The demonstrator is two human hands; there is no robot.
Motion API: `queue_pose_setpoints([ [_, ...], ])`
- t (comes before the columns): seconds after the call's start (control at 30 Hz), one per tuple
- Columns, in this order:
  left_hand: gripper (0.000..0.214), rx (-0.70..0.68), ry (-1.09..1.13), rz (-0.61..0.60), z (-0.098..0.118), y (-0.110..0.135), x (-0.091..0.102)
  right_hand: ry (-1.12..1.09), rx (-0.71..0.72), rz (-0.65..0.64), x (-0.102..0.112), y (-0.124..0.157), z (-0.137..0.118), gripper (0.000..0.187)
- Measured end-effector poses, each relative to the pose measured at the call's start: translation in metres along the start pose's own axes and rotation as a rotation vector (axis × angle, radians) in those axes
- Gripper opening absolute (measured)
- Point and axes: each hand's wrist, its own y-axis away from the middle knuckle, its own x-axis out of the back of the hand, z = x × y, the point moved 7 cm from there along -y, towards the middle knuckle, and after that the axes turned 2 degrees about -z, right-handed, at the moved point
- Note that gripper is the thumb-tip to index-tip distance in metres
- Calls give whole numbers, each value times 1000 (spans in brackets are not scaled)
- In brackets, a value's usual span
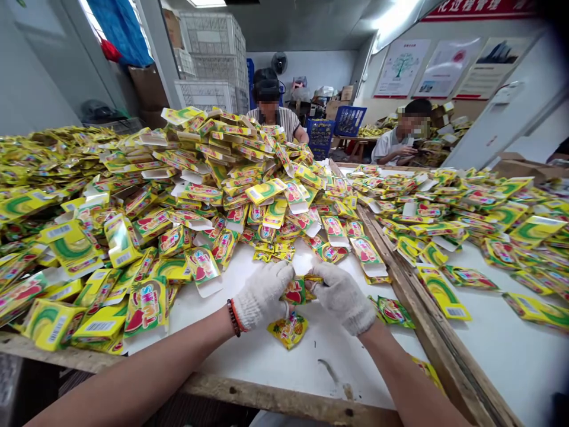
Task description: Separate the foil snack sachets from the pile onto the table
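Note:
Over the white tabletop, my left hand (pixel 263 292) and my right hand (pixel 344 296) wear white knitted gloves and nearly meet. Between them is a small green and red candy packet (pixel 295 292) with a watermelon print, pinched by the fingers of both hands. Just below my left thumb a yellow candy packet (pixel 288 330) with a pineapple print shows; whether the thumb touches it I cannot tell. Beyond my fingertips lie several small yellow packets (pixel 274 252). Right of my right wrist rests another green packet (pixel 395 312).
A tall heap of yellow candy boxes (pixel 186 196) spreads behind and left of my hands. A wooden divider (pixel 413 296) runs on the right, with more boxes (pixel 444 290) beyond. A wooden rim (pixel 267 398) edges the table. Two people sit further back, near stacked white crates (pixel 213 59).

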Motion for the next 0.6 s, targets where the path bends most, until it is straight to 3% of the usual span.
queue_pose_setpoints([
  [0.17,25,111,11,113,-7,0,8,-106,-87,-3,-3,0,0,21],
  [0.3,33,106,-50,147,-5,1,14,-75,-139,45,4,0,3,19],
  [0.4,34,27,-83,123,2,0,10,-45,-140,-92,-4,-1,-3,19],
  [0.53,35,57,-111,134,0,-2,10,-388,-357,-242,-13,5,-2,32],
  [0.6,33,67,-118,138,0,-2,11,-512,-446,-297,-18,11,-2,31],
])
